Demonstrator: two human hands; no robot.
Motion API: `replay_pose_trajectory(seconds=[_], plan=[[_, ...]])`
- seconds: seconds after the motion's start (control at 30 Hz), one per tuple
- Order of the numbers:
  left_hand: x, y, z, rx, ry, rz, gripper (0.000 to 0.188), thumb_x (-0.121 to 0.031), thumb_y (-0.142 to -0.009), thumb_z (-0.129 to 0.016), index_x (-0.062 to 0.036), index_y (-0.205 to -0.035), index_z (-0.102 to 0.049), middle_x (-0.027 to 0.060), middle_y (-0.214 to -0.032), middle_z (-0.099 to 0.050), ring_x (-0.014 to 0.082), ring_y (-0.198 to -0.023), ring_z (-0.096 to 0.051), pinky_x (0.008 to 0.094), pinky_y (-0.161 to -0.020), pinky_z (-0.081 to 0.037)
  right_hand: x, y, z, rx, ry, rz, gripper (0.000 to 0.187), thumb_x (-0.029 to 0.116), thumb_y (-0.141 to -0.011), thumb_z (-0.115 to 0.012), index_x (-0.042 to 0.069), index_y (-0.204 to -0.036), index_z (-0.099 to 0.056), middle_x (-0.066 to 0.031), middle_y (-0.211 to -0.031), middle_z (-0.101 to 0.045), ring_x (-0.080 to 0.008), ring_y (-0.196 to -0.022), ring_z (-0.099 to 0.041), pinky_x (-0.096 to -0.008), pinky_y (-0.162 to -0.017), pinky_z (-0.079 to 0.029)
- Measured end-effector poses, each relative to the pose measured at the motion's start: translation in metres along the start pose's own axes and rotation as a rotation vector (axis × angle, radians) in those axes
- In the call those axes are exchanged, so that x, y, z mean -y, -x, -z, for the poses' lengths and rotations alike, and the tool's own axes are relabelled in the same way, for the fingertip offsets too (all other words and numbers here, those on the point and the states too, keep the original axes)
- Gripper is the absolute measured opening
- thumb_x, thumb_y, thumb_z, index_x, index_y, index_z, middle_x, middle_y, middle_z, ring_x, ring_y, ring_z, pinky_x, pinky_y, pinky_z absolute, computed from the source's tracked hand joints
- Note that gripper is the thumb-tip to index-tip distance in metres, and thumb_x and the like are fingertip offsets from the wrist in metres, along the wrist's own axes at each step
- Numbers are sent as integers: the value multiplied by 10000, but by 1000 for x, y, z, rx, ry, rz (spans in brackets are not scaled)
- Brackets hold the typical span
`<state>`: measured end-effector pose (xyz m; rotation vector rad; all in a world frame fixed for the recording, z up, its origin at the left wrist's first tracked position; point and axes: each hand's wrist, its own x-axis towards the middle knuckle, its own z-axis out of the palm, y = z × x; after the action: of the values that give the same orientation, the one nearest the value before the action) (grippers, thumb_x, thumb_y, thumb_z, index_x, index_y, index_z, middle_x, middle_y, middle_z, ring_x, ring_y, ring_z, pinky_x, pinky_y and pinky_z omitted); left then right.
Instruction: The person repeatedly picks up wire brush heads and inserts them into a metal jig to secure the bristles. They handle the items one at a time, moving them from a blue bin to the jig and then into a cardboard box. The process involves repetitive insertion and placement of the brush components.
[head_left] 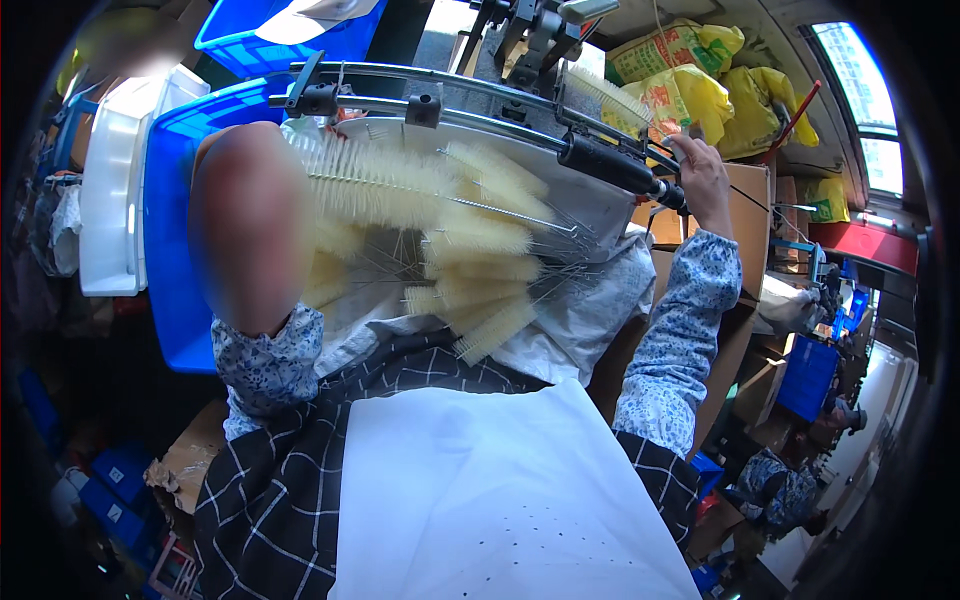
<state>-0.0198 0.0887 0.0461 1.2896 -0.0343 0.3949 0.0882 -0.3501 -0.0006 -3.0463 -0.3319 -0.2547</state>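
Observation:
My right hand (706, 182) is at the right end of a metal rail frame (440, 105), its fingers closed around the wire stem of a pale bristle brush (612, 100) that lies along the rail. A thin wire runs out past that hand to the lower right. At the left, my left hand (250, 225) is smeared, so its fingers do not show. Beside it a long cream bristle brush (375, 185) with a twisted wire core stretches right. Several more cream brushes (480, 265) lie heaped on white sheeting (590, 310) over my lap, their wire stems fanning out.
A blue crate (170, 250) and a white tub (115, 200) stand at the left, another blue bin (235, 40) behind. Yellow bags (690, 95) lie at the far right, above a cardboard box (745, 200). A black cylinder (605, 162) sits on the rail. A person (775, 485) is at the lower right.

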Motion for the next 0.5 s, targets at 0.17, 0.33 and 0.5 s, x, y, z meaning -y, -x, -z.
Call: replay_pose_trajectory(seconds=[0.17,0.33,0.5], plan=[[15,3,-32,182,89,76,233,-26,-741,-538,-53,-968,-494,32,-902,-492,73,-748,-463,182,-631,-388,0,39,25,220,-662,-289,262,216,-857,-521,58,-1057,-583,-76,-915,-617,-207,-836,-575,-316,-760,-436],[40,12,-65,305,87,44,245,17,-754,-544,-55,-980,-483,20,-895,-486,68,-743,-522,190,-641,-442,65,44,50,614,-884,63,612,314,-838,-566,41,-1319,-304,-114,-1103,-527,-177,-995,-516,-301,-902,-371],[60,31,-78,355,96,189,307,30,-764,-564,-56,-1036,-450,43,-939,-493,78,-696,-543,191,-622,-454,176,43,40,542,-1081,46,405,273,-842,-564,9,-1136,-473,-162,-967,-580,-257,-853,-580,-319,-748,-449]])
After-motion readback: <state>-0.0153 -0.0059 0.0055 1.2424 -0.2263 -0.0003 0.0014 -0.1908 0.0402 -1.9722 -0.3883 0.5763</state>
